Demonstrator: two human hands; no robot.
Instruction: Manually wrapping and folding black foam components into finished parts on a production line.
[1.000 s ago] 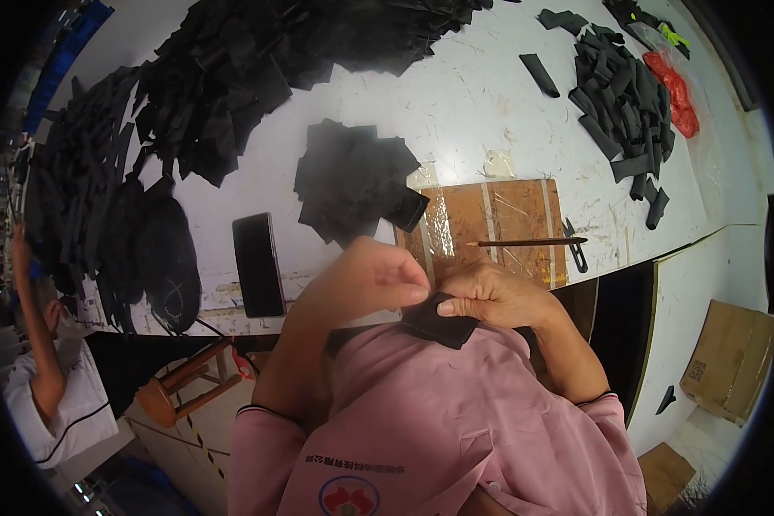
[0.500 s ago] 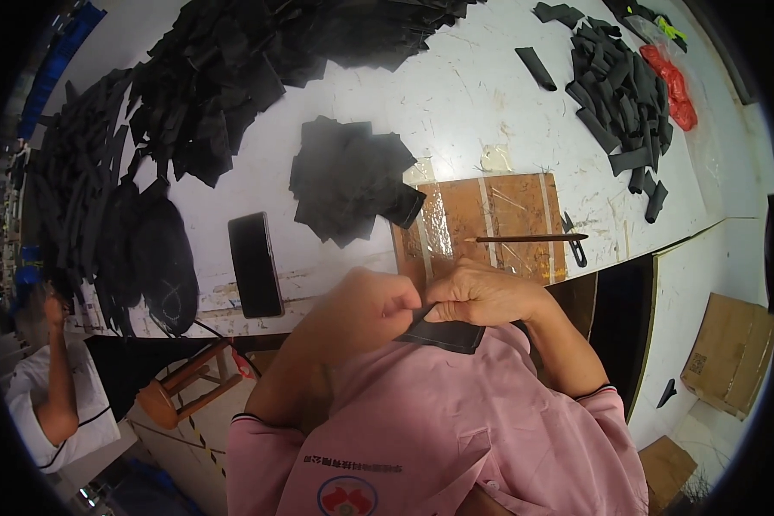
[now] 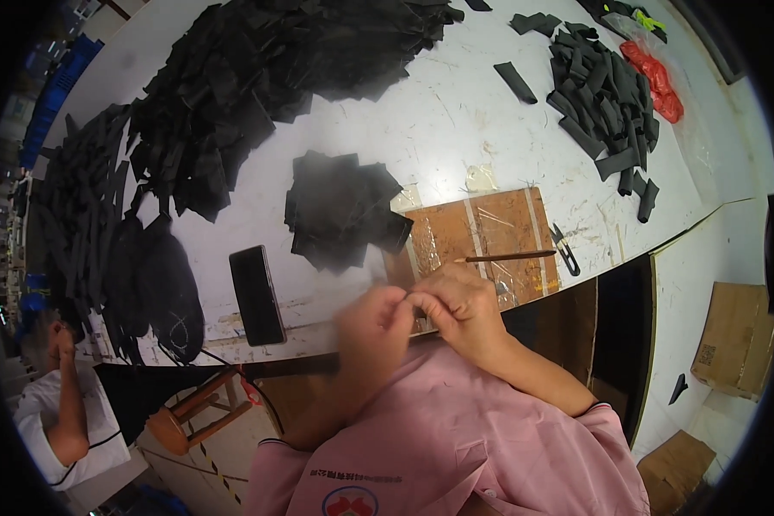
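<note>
My left hand [image 3: 374,325], smeared by motion, is closed with its fingertips against my right hand, in front of my chest at the table's near edge. My right hand [image 3: 463,311] is in a pinch, thumb and forefinger pressed together. The black fabric piece between them is almost wholly hidden by my fingers; only a dark bit shows below the thumb. Just beyond my hands lies a brown board [image 3: 509,225] with strips of clear tape. On it rests a brown pencil-like stick [image 3: 512,255], and black thread snips [image 3: 566,251] lie at its right edge.
A small heap of black fabric pieces [image 3: 342,211] lies beyond my left hand, near a dark phone [image 3: 256,295]. Larger black piles [image 3: 232,95] fill the far left; rolled black strips [image 3: 606,99] and a red bag [image 3: 654,82] lie far right. A person's arm [image 3: 71,413] and a wooden stool [image 3: 176,427] are at left.
My hands have turned and drawn close together, and the fabric piece that hung below them is now mostly out of sight. The view has shifted a little.
</note>
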